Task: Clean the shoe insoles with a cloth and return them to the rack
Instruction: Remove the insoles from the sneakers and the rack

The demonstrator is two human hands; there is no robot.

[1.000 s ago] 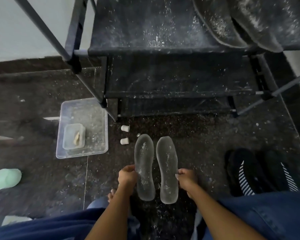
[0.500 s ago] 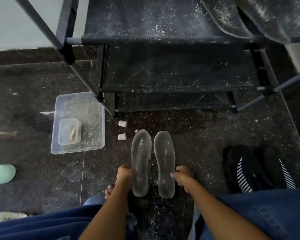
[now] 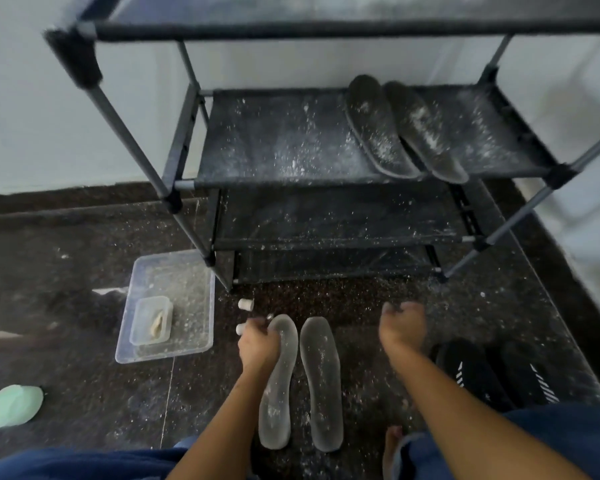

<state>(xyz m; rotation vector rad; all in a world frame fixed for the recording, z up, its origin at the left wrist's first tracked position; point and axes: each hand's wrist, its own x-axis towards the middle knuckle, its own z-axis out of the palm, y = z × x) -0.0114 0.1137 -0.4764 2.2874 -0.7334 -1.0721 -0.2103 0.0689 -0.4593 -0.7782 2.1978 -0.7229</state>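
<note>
Two clear insoles (image 3: pixel 300 382) on floor, two dark insoles (image 3: pixel 404 128) on rack (image 3: pixel 274 143)

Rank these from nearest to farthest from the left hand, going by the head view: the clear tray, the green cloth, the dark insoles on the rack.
1. The clear tray, on the floor just left of the left hand.
2. The dark insoles, up on the rack shelf, ahead and to the right.
3. The green cloth, far left on the floor.

Dim, flat light; motion blur throughout, with wide-angle bending at the edges.
</note>
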